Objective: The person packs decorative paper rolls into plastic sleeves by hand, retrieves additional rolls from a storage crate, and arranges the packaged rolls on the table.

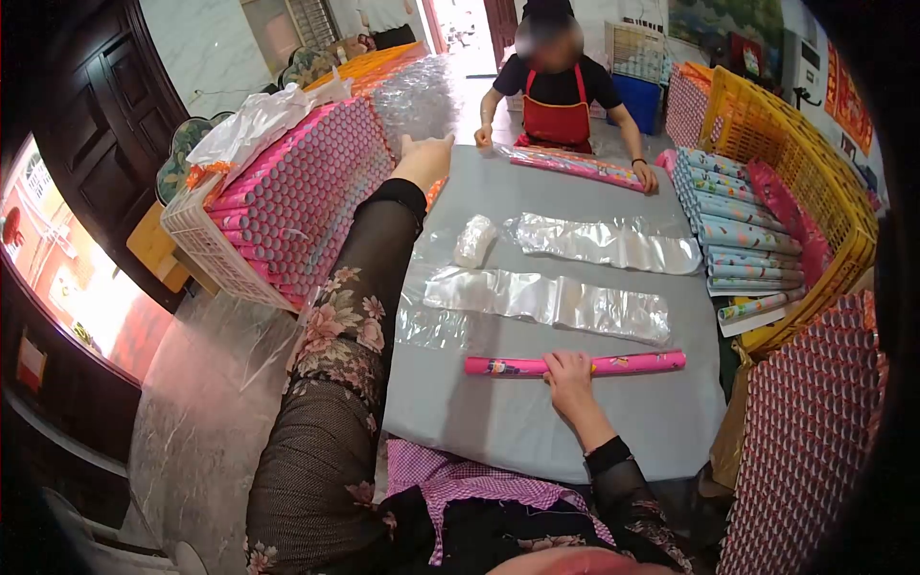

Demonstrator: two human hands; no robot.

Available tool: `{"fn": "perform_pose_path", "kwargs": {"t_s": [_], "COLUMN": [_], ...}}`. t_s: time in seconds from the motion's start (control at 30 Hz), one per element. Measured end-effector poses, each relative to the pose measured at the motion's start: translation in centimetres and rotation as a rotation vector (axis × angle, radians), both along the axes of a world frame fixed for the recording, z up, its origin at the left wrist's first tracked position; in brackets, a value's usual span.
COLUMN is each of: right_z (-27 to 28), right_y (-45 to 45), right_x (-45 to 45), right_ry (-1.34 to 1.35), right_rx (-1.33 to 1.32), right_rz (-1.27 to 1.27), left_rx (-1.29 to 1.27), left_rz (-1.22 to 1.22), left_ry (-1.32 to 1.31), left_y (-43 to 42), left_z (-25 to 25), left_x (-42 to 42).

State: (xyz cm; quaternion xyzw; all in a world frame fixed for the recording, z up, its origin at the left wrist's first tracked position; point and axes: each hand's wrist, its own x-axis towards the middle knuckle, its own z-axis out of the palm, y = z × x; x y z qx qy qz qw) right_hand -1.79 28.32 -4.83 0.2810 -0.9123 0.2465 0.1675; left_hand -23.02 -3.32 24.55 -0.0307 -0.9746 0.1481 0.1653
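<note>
Gripping a pink printed paper roll (513,367) near its middle, the right hand (568,376) has its fingers bent over the top; the roll lies in the near half of the grey-covered table (661,422), roughly parallel to the near edge, one end close to the right edge. Stretched out to the far left corner, the left hand (427,161) is seen from the back, just beside crumpled clear plastic film (417,99); how far it is open, and whether it has hold of the film, I cannot tell. Beyond the roll lie two flat stacks of clear plastic sleeves (551,302), with a small plastic bundle (473,241) toward the left edge. At the far edge a co-worker in a red apron (554,110) has both hands at a sleeved pink roll (575,168). Past the left edge, a white plastic crate (216,240) carries stacked pink rolls (297,182); by the right edge, light blue rolls (743,225) lie beside a yellow crate (815,144)
</note>
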Motion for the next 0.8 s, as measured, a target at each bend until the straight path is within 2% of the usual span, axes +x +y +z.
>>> {"fn": "perform_pose_path", "kwargs": {"t_s": [0.63,0.7,0.77,0.8], "right_z": [-0.2,-0.3,-0.5,-0.6], "right_y": [0.1,0.0,0.0,0.0], "right_x": [-0.3,-0.3,-0.2,-0.3], "right_ry": [0.026,0.024,0.024,0.022], "right_rx": [-0.003,-0.018,-0.036,-0.037], "right_rz": [0.015,0.010,0.002,0.001], "left_rx": [-0.056,0.092,0.253,0.272], "left_rz": [0.011,-0.177,-0.409,-0.385], "left_ry": [-0.296,-0.228,-0.129,-0.183], "left_y": [0.9,1.5,0.5,1.5], "left_z": [-3.8,-5.4,-10.7,-11.1], "left_x": [0.7,2.6,2.7,4.7]}}
